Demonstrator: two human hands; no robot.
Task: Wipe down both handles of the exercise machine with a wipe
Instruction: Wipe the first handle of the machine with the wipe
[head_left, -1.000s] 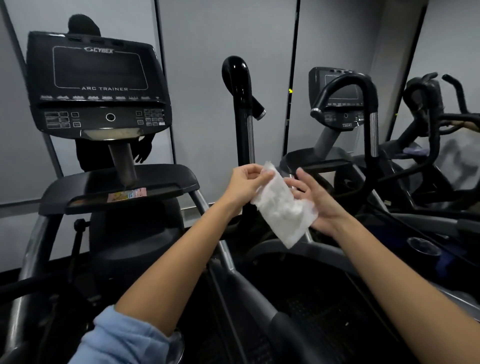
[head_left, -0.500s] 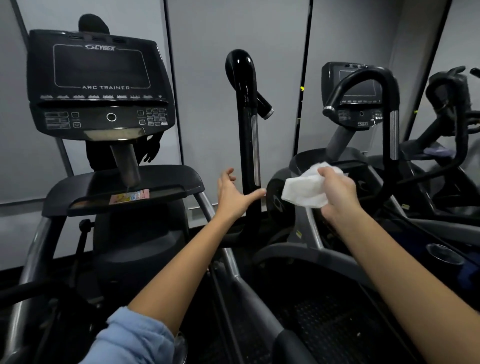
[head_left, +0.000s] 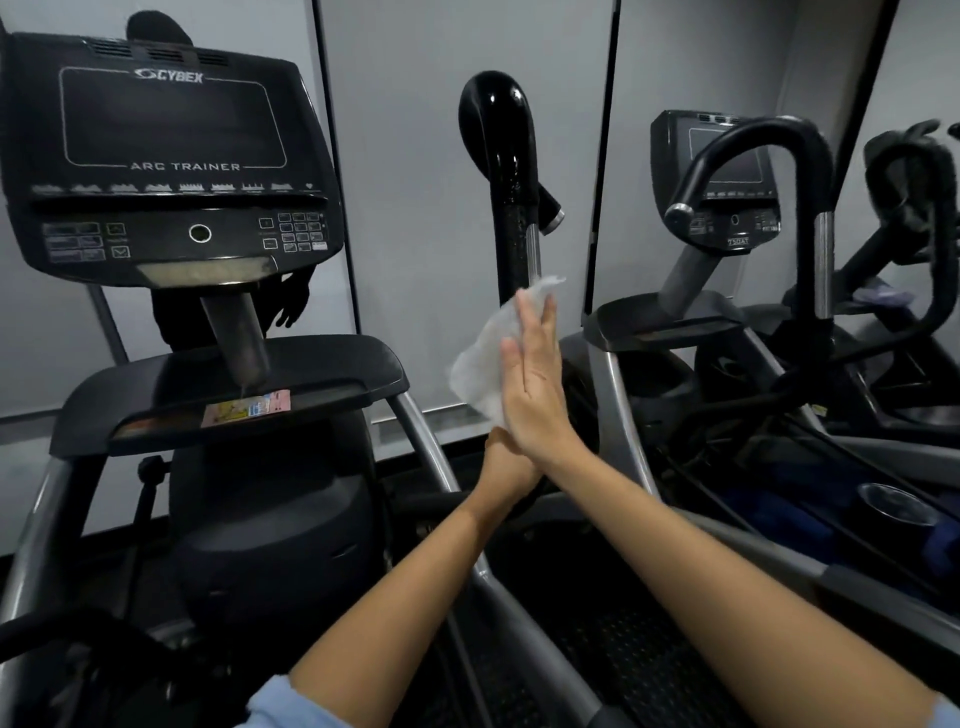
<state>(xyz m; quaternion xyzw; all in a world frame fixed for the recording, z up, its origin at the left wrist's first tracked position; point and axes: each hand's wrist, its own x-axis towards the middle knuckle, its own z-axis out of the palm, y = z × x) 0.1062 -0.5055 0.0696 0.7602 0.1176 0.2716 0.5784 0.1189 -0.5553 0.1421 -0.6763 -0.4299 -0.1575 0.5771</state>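
Grey gym wall, right hand (head_left: 532, 384) flat, pressing wipe (head_left: 480, 364) on handle (head_left: 511, 171), left hand (head_left: 506, 467) grip unclear.

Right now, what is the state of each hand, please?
Left hand: mostly hidden behind the right one; cannot tell.
Right hand: open, straight fingers pressing the wipe against the handle.

White wipe (head_left: 480, 358), glossy black handle (head_left: 506, 156), light-blue sleeve (head_left: 275, 706).
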